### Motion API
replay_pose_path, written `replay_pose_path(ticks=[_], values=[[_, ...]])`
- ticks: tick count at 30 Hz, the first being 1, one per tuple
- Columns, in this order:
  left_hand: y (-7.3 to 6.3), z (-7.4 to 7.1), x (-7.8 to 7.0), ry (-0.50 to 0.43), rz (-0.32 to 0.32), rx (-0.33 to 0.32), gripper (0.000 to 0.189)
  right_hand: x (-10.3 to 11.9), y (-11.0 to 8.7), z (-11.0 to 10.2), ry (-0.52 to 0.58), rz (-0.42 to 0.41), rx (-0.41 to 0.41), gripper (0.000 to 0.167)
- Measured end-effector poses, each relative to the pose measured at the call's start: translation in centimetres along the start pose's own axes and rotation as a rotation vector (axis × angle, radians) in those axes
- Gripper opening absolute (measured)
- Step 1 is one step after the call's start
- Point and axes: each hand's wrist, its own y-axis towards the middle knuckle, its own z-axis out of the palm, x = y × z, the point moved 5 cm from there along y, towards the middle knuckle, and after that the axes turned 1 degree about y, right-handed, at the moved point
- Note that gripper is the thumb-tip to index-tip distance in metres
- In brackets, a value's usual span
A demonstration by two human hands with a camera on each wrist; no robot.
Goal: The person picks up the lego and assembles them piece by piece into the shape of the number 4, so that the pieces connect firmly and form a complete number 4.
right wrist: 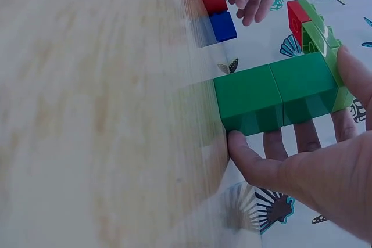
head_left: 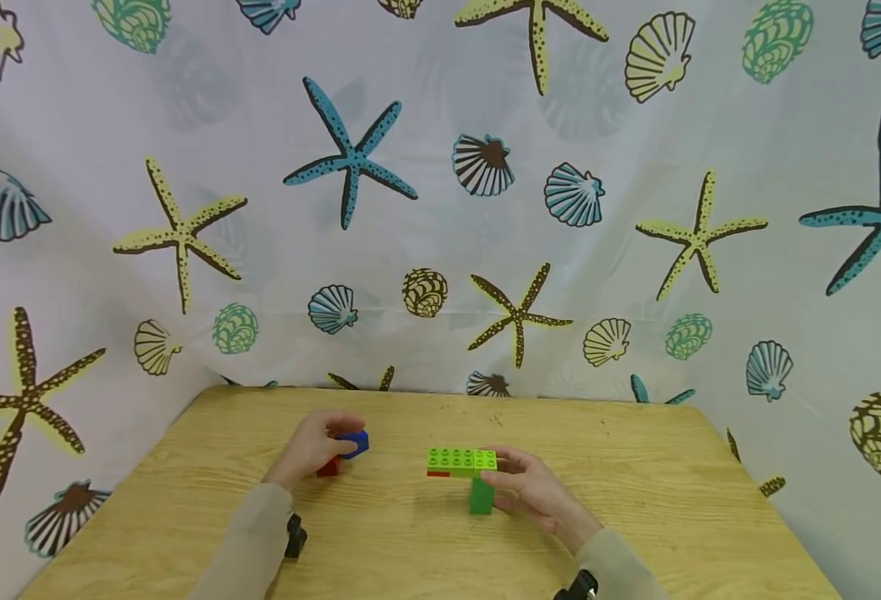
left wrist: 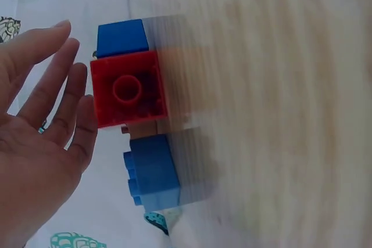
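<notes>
My left hand (head_left: 320, 446) hovers at a loose group of toy building bricks on the left of the table, its fingers loosely bent. In the left wrist view, a red brick (left wrist: 129, 88) lies with its hollow underside showing, between a small blue brick (left wrist: 122, 38) and a larger blue brick (left wrist: 156, 173). The fingertips are right at the red brick's edge. With thumb and fingers, my right hand (head_left: 536, 492) holds a brick structure: two dark green bricks (right wrist: 276, 94) stacked upright, light green bricks (head_left: 451, 460) across the top, and a red brick (right wrist: 297, 22) beneath their far end.
The pale wooden table (head_left: 402, 550) carries both groups of bricks, with a gap between them. Behind it and at its sides hangs a white cloth (head_left: 425, 225) printed with starfish and shells. Dark wrist straps (head_left: 295, 536) sit over both sleeves.
</notes>
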Motion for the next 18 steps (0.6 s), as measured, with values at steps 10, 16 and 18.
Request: replay_pose_path(ticks=[10,16,18], values=[[0.7,0.23,0.67,0.08,-0.06,0.023,0.048,-0.04,0.05,-0.22,-0.001,-0.003,-0.016,0.054],[0.88,0.69,0.45,0.128,-0.076,0.047,0.052,-0.04,0.09,-0.1,0.0,-0.002,-0.014,0.055],[0.97,0.8,0.37,0.149,-0.076,0.052,0.052,0.01,0.18,-0.11,0.004,0.0,-0.011,0.055]])
